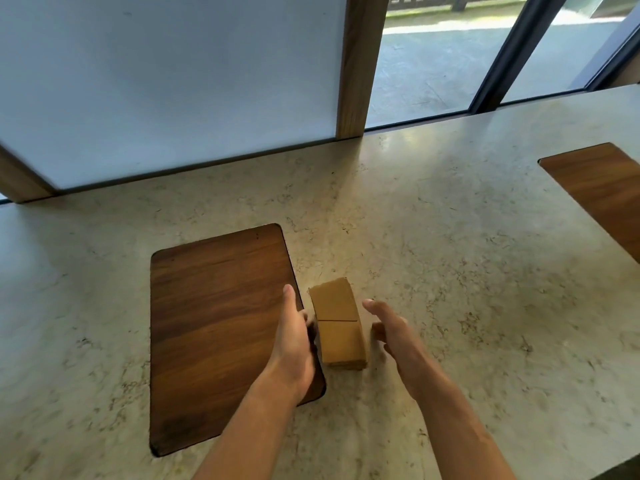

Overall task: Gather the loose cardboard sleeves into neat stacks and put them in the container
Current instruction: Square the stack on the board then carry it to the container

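Lying flat on the pale stone surface (450, 237), the stack of cardboard sleeves (337, 323) sits directly between the two hands, its long axis running away from the person and leaning slightly left at the far end. The left hand (292, 344) stands edge-on just beside the stack's left side, fingers (290, 299) straight and together, pointing forward; whether it touches the cardboard I cannot tell. The right hand (393, 337) hangs near the right side with a clear gap, its fingers (375, 308) loosely spread and slightly curled, gripping nothing. So the left hand is the nearer, and both flank the stack's long sides, which suggests a squeeze from both sides to square or lift it.

A dark wooden inlay (221, 334) lies just left of the stack, under the left hand; a second wooden panel (602, 192) sits well apart at the far right. No container shows anywhere in view, and nothing blocks either hand.
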Action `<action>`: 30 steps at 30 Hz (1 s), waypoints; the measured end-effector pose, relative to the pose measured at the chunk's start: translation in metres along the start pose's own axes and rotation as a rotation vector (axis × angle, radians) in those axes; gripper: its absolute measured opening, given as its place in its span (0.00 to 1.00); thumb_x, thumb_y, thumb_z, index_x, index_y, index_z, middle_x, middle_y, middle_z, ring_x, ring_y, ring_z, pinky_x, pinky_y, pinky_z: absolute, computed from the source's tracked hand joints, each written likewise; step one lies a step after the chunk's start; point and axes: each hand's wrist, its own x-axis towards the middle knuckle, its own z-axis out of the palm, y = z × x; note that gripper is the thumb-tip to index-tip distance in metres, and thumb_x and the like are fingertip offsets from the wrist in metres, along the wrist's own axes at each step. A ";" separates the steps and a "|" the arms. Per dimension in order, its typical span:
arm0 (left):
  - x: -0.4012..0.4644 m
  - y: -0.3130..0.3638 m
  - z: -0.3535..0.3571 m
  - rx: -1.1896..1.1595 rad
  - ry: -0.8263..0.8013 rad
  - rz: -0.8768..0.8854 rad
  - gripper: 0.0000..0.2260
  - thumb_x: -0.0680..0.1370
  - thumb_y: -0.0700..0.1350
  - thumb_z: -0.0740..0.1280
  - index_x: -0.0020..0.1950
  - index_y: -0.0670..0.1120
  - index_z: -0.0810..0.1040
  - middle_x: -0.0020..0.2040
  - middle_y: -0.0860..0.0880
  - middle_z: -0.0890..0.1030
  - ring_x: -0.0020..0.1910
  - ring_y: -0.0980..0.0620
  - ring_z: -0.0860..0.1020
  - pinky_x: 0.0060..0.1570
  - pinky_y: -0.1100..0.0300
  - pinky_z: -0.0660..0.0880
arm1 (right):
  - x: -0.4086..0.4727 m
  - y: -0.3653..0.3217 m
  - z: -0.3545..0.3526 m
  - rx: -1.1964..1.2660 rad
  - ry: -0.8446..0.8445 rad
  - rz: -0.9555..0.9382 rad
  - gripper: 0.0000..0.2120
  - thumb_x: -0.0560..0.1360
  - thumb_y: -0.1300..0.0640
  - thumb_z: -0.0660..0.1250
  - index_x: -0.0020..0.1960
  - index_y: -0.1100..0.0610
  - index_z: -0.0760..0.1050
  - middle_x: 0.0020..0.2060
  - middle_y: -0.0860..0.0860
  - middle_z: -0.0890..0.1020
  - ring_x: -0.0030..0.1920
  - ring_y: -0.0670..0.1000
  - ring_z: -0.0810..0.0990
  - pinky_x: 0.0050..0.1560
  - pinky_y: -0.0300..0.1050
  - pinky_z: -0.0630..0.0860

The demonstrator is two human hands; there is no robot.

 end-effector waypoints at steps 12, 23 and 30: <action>-0.001 0.001 0.014 -0.059 0.035 -0.091 0.28 0.81 0.69 0.56 0.56 0.49 0.85 0.46 0.40 0.89 0.43 0.39 0.88 0.34 0.47 0.84 | 0.017 -0.018 0.024 -0.110 -0.116 0.133 0.22 0.69 0.37 0.75 0.52 0.53 0.81 0.38 0.49 0.89 0.32 0.44 0.87 0.29 0.34 0.78; 0.000 -0.016 -0.003 -0.221 0.094 -0.062 0.33 0.79 0.72 0.54 0.56 0.48 0.88 0.49 0.39 0.89 0.46 0.39 0.88 0.39 0.44 0.85 | 0.015 -0.014 0.038 -0.246 -0.151 0.073 0.42 0.62 0.34 0.79 0.65 0.59 0.71 0.50 0.54 0.85 0.44 0.51 0.88 0.35 0.39 0.83; -0.015 -0.024 -0.047 -0.553 0.101 0.101 0.32 0.82 0.66 0.54 0.60 0.43 0.87 0.55 0.38 0.88 0.52 0.41 0.88 0.43 0.51 0.85 | 0.005 -0.031 0.087 -0.740 -0.193 -0.251 0.58 0.57 0.37 0.79 0.80 0.50 0.56 0.64 0.48 0.72 0.64 0.50 0.73 0.64 0.51 0.79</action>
